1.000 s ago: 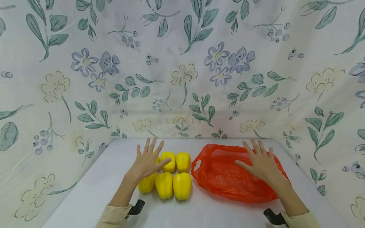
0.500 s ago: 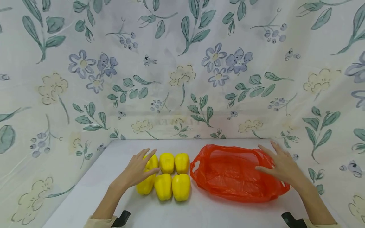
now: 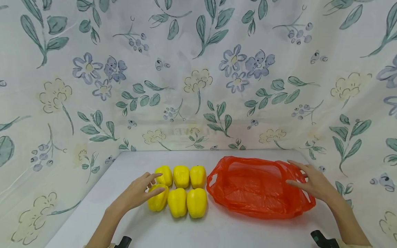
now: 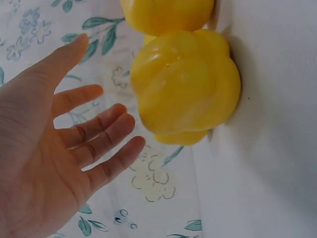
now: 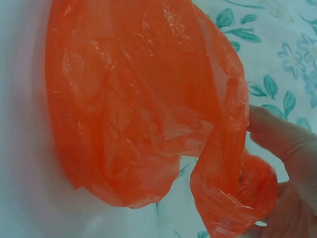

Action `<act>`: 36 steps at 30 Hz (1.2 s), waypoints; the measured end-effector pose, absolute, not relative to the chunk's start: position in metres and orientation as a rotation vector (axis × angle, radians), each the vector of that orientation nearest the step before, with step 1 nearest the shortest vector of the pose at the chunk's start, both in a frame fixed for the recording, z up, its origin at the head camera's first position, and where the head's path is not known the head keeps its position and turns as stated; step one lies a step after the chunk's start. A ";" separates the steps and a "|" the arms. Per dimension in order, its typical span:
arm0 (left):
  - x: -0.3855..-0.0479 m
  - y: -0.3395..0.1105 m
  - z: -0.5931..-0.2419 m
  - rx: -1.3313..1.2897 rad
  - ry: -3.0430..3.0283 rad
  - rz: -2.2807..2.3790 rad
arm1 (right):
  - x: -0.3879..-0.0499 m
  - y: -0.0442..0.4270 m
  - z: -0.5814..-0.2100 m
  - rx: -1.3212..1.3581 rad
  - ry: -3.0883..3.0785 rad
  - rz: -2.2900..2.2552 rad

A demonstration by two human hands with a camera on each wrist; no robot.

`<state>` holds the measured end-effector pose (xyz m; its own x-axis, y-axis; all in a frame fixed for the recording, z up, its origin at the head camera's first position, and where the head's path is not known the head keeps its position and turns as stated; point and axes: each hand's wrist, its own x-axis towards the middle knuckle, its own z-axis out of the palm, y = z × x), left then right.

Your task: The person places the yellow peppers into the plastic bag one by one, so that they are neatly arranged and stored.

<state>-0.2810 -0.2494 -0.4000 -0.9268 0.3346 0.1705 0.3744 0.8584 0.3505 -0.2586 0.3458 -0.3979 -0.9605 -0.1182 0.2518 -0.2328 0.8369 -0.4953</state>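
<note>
Yellow bell peppers (image 3: 177, 203) stand in two rows on the white table, left of a red plastic bag (image 3: 254, 196). My left hand (image 3: 136, 193) hovers beside the front-left pepper (image 3: 157, 199), its fingers loosely bent. In the left wrist view a gap shows between those fingers and the nearest pepper (image 4: 185, 82). At the bag's right end is my right hand (image 3: 316, 181), thumb and fingers spread around the handle. The right wrist view has its thumb against the rim of the bag (image 5: 133, 99); the other fingers are partly hidden behind the plastic.
The white table (image 3: 248, 234) ends at the back against a floral curtain (image 3: 198, 86), which also rises at both sides. A dark wrist mount (image 3: 324, 239) sits on the right forearm, another on the left.
Both hands have lowered and moved apart from their raised, spread pose. The left has come down beside the front-left pepper, the right to the bag's right handle. Peppers and bag stay put.
</note>
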 end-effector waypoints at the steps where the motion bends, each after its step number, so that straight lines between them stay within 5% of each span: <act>1: -0.281 -0.250 -0.400 -0.568 -2.944 -0.580 | -0.259 0.347 -0.398 0.287 -2.805 0.798; 36: -0.279 -0.277 -0.418 -0.588 -3.045 -0.772 | -0.261 0.353 -0.406 0.369 -2.853 0.845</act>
